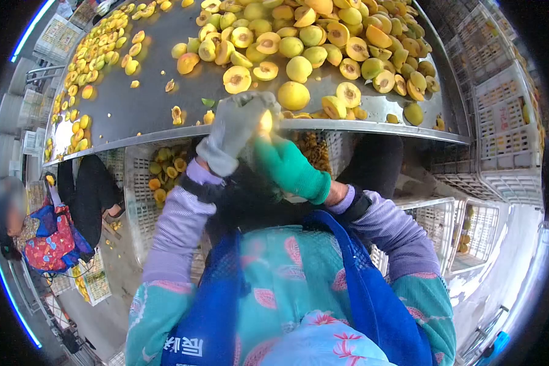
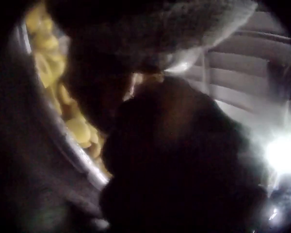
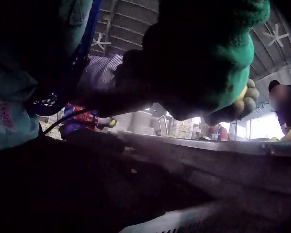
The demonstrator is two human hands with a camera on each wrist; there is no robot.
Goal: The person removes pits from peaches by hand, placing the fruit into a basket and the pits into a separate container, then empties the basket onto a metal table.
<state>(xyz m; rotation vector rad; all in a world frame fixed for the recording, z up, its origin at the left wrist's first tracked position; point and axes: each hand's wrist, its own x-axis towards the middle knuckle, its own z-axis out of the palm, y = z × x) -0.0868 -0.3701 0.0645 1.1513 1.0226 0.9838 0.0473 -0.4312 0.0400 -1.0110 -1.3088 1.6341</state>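
Both hands grip one yellow fruit (image 1: 266, 121) betw. them, just in front of the table edge (image 1: 372, 126). Left hand (image 1: 235, 125), in a grey glove, has its fingers curled over the fruit from the 9 o'clock side; right hand (image 1: 280, 160), in a green glove, comes up from 5 o'clock w/ fingers wrapped round the underside. Only a small bright yellow patch of the fruit shows in the head view, the rest is covered by the gloves. Can't tell whether it's whole or split. In the right wrist view the green glove (image 3: 218, 58) shows a bit of yellow at its fingertips (image 3: 246, 99); the left wrist view is mostly dark, grey glove (image 2: 155, 29) at 12 o'clock, nothing clear of the fruit.

The fruit sits near the middle of the head view, abt level w/ the steel rim. Just beyond it at 1 o'clock lies a whole yellow fruit (image 1: 293, 95), smooth and round. At 11 o'clock a halved one (image 1: 236, 79) lies cut face up, brown pit hollow in the centre. The big pile (image 1: 323, 36) at 12–2 o'clock mixes whole fruit and halves. A second strip of fruit (image 1: 91, 55) runs along the far side at 10 o'clock.

Under the table, a crate (image 1: 165, 171) at 8 o'clock holds more halves. White crates (image 1: 506, 116) stack at 3 o'clock. Another person (image 1: 49, 232) sits at 8 o'clock.
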